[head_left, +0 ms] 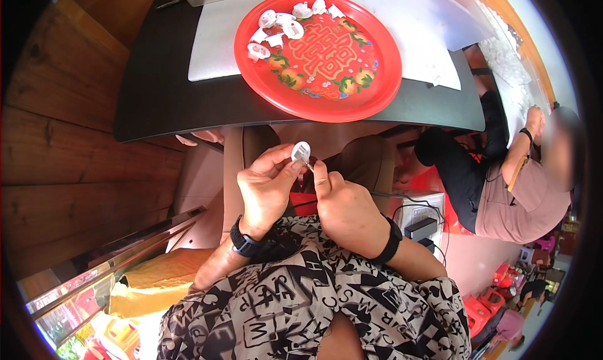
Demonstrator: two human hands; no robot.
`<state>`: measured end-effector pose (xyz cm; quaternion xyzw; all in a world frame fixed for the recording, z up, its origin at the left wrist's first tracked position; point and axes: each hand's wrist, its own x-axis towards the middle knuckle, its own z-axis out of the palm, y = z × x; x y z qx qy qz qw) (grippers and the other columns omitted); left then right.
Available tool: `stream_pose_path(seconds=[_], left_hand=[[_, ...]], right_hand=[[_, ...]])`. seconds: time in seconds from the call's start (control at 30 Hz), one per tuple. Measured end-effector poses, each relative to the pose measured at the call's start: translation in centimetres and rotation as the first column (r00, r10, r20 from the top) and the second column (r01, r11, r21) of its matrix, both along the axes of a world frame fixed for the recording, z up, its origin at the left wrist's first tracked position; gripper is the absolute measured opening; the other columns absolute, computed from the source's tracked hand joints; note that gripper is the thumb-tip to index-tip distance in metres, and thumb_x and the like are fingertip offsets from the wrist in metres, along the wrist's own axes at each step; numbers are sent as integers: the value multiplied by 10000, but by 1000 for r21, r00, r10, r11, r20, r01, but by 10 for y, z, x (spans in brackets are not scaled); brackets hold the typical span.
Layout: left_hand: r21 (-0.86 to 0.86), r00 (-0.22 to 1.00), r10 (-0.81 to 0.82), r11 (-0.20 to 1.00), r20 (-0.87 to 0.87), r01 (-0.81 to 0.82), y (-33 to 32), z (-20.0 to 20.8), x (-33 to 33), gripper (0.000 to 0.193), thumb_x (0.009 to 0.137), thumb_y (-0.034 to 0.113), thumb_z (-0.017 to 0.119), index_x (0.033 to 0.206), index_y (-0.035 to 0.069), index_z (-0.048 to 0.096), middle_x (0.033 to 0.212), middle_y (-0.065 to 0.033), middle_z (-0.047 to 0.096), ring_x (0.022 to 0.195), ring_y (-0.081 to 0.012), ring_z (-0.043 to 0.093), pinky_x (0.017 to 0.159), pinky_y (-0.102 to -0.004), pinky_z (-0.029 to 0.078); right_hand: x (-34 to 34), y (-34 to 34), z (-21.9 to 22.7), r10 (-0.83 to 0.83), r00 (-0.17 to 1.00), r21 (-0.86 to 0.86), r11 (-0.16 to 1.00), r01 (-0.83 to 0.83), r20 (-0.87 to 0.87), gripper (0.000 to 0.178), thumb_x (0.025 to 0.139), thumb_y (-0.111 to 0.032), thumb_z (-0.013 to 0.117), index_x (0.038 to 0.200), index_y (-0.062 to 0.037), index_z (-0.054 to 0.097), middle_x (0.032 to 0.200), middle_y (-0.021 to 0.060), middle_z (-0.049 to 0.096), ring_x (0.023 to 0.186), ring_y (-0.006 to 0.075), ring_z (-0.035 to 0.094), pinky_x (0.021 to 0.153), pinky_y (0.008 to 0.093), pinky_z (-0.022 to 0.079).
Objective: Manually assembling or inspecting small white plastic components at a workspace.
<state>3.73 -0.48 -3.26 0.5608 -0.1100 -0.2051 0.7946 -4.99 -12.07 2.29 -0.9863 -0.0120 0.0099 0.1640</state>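
Observation:
Above my lap, my left hand (267, 184) pinches a small round white plastic part (301, 151) between thumb and fingers. My right hand (348, 212) is closed around a thin metal-tipped tool (309, 166), whose tip meets the lower edge of the white part. Most of the tool is hidden by my fingers, so its exact kind does not show. Beyond my hands, a round red tray (383, 87) with a fruit and character pattern rests on the table. Several similar white plastic parts (292, 29) lie along its far left side.
The dark table (157, 102) carries a white foam sheet (210, 52) beneath the tray. At the right sits another person (521, 190) in a brownish-pink top. Black cables and an adapter (421, 228) lie on a white box to my right. A wooden wall (81, 159) stands at the left.

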Motion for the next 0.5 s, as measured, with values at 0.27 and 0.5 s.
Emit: stream_pose_path(seconds=[0.27,0.5], left_hand=[[138,991,-57,990,125,39,-2,-5,3,141,812,-77,591,949,-68,625,946,-83,618,714,-93,592,608,-209,505],[-15,991,-132,991,-16,132,5,1,11,194,814,-85,587,1000,-38,618,958,-78,633,762,-94,599,626,-206,500]], right_hand=[[15,-6,18,250,968,-307,922,-235,8,289,690,-55,579,911,130,584,600,109,543,579,198,595,439,277,465],[12,-28,22,102,994,-126,987,-96,39,381,755,-77,566,1125,14,548,773,81,539,671,224,581,548,317,482]])
